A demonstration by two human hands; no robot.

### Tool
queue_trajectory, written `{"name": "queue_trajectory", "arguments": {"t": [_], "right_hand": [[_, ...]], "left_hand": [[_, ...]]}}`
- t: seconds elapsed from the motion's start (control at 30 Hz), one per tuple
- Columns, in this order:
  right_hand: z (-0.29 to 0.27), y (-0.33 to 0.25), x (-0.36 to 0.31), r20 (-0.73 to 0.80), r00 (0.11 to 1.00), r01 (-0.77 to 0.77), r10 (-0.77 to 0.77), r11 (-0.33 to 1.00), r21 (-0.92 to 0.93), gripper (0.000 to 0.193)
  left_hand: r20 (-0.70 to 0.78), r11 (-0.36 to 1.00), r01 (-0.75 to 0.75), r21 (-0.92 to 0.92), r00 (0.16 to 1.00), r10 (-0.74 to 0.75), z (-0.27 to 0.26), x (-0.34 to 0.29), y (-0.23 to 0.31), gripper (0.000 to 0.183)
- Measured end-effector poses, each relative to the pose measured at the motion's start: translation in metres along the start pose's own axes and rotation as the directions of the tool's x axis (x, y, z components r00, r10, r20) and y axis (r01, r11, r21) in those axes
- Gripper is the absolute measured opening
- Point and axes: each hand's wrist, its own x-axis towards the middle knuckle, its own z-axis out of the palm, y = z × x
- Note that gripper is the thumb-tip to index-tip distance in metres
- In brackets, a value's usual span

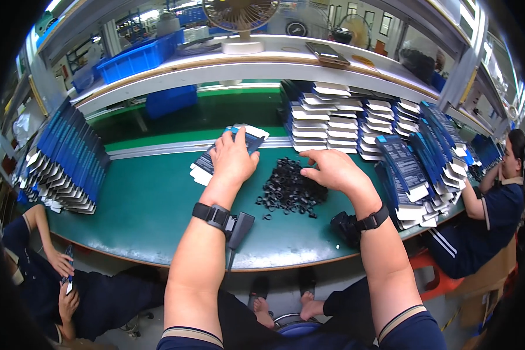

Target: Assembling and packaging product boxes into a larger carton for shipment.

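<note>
My left hand (235, 158) lies over a flat blue-and-white carton (202, 166) near the back of the green table, its fingers spread and pressing on it. The carton's white flaps stick out at both ends, and its middle is hidden under the hand. Just right of it, a heap of small black ring-shaped clips (289, 185) is piled on the tabletop. My right hand (335, 172) hovers at the heap's right edge. Thumb and forefinger point left and stand apart, with nothing visible between them. Each wrist wears a black strap with a small device.
Leaning flat cartons (70, 160) line the left side. More stacked cartons (326, 119) and loose ones (405, 169) crowd the right. Behind runs a green conveyor belt (116, 125) under a shelf with a fan (242, 29), a blue bin (137, 61) and a phone (326, 52). Co-workers sit on both sides.
</note>
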Motion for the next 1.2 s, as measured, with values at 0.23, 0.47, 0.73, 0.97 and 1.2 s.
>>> {"name": "queue_trajectory", "arguments": {"t": [0.23, 0.47, 0.73, 0.97, 1.2], "right_hand": [[0.01, 0.036, -0.003, 0.041, 0.999, -0.01, 0.003, 0.986, 0.168, 0.035], [0.038, 0.039, 0.015, 0.003, 0.999, -0.038, 0.039, 0.938, 0.345, 0.027], [0.043, 0.045, 0.018, -0.103, 0.992, -0.019, 0.076, 0.886, 0.463, 0.018], [0.032, 0.028, 0.017, -0.205, 0.975, 0.039, 0.085, 0.843, 0.537, 0.026], [0.029, 0.02, 0.017, -0.133, 0.981, 0.072, 0.145, 0.363, 0.929, 0.029]], "left_hand": [[0.185, 0.954, 0.211, 0.212, 0.95, -0.251, 0.004, 0.007, -0.022, 0.093], [0.208, 0.96, 0.209, 0.188, 0.947, -0.246, -0.005, 0.01, -0.028, 0.098], [0.147, 0.98, 0.185, 0.076, 0.97, -0.194, -0.014, 0.014, -0.019, 0.103], [0.11, 0.999, -0.01, -0.046, 0.994, 0.015, -0.039, -0.005, 0.024, 0.101], [0.075, 0.976, -0.184, -0.117, 0.978, 0.193, -0.032, -0.025, 0.057, 0.099]]}}
